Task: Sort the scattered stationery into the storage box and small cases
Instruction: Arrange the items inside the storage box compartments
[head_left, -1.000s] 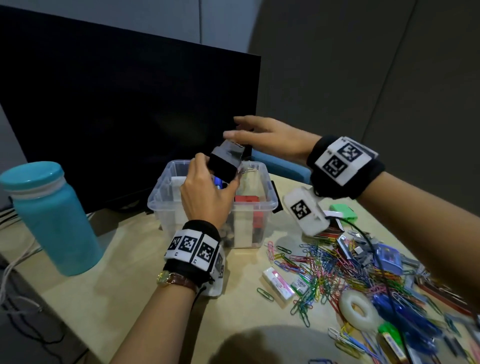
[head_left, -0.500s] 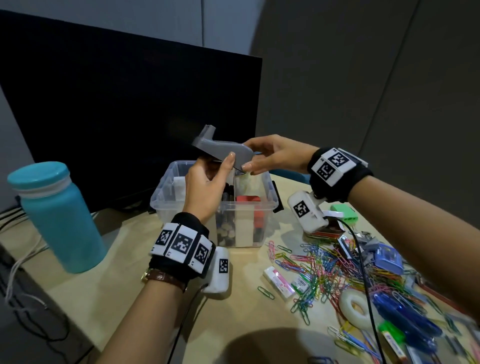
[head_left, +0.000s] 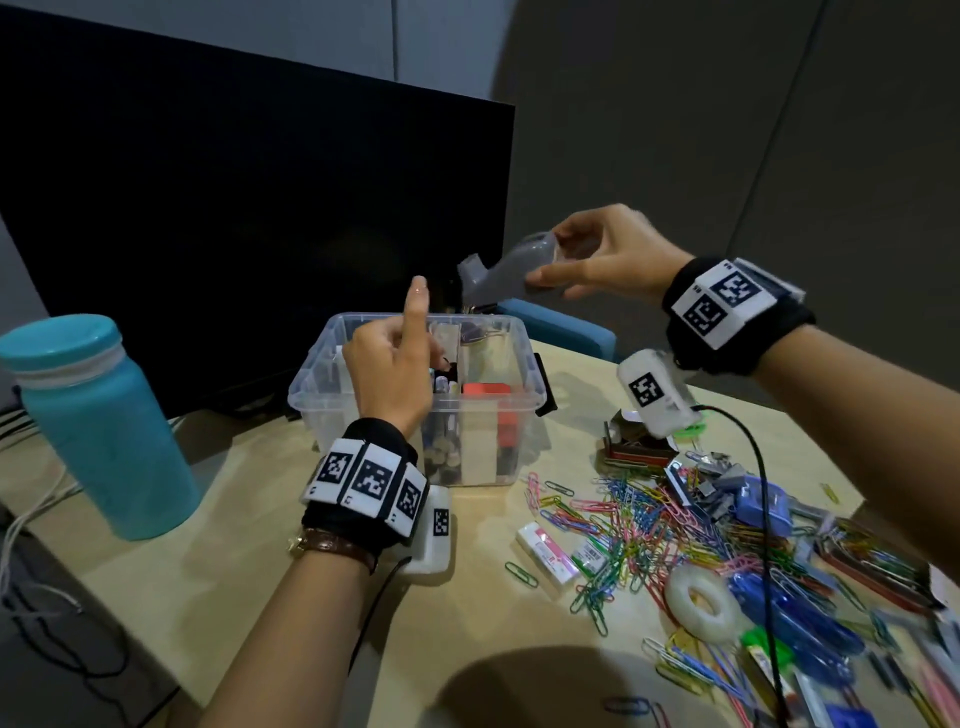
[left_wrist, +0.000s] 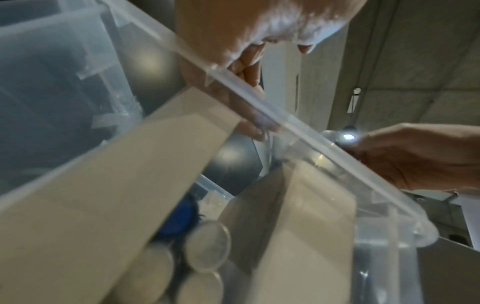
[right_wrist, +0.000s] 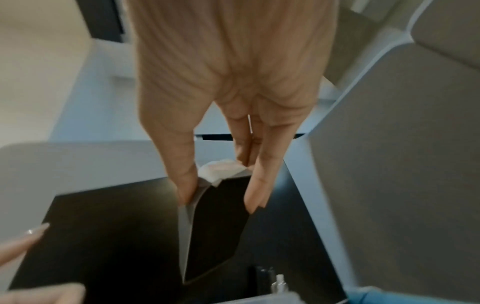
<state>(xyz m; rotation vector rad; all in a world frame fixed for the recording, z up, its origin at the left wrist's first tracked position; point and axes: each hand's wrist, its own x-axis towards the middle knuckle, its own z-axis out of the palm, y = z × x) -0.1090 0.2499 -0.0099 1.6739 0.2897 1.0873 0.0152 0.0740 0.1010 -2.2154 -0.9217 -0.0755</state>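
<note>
Head view: clear plastic storage box (head_left: 415, 415) at table centre, divided inside, holding white cases, a red block and round-ended items; black monitor (head_left: 234, 208) directly behind it; teal bottle (head_left: 98, 415) at near left. Right hand (head_left: 597, 260) raised above the box's far right corner, thumb and fingers gripping a grey stapler-like tool (head_left: 498, 275), exact type unclear. Left hand (head_left: 389, 374) over the box's near left part, index finger straight up, remaining fingers curled, holding nothing, and hiding part of the contents. Right of the box: heap of coloured paper clips (head_left: 639, 525), white eraser (head_left: 545, 553), tape roll (head_left: 701, 603), blue case (head_left: 763, 501), staple boxes (head_left: 639, 452); the far-right items are blurred and cut by the frame edge. Left wrist view: box rim (left_wrist: 259, 107) crosses the frame diagonally; beige dividers and round silver ends seen through the wall; left fingers (left_wrist: 246, 67) curled above; right hand (left_wrist: 415, 156) at right edge. Right wrist view: right-hand fingers (right_wrist: 257, 185) pinch the grey tool (right_wrist: 185, 226), mostly dark and hard to read against the monitor; a left fingertip (right_wrist: 31, 232) enters at lower left.
</note>
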